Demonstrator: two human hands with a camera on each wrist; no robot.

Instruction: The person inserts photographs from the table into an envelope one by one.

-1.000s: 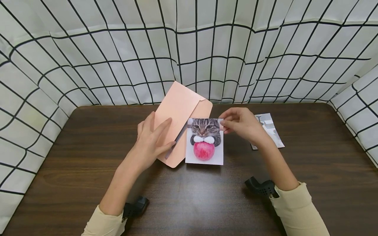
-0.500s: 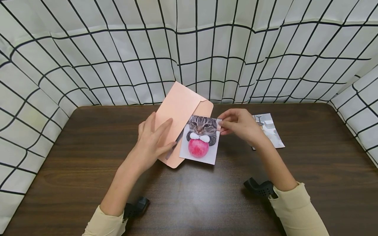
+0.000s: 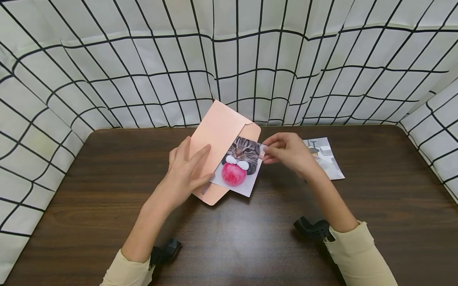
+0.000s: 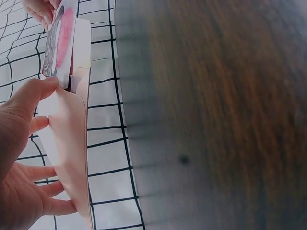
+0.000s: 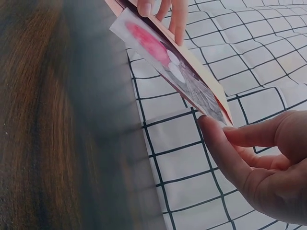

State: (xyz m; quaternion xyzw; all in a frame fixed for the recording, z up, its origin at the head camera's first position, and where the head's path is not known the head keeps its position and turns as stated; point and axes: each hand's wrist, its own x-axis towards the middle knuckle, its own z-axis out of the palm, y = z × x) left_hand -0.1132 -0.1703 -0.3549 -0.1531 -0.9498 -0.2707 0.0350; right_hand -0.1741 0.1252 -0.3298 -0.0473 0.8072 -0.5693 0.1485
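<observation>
Holding the envelope point(image 3: 218, 139) tilted up off the table point(image 3: 107, 167), left hand point(image 3: 186, 171) has thumb & fingers curled round its edge. Right hand point(image 3: 286, 153) pinches the cat photo point(image 3: 237, 167) by its top corner w/ thumb & fingertips; photo's left edge sits in the envelope mouth. Another photo point(image 3: 327, 159) lies flat to the right.

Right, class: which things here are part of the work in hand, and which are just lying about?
In use:
- pink envelope, held by the left hand
- cat photo, pinched at its corner by the right hand, one edge at the envelope's opening

Lying about:
- another photo on the table, partly behind the right hand
- checked curtain
</observation>
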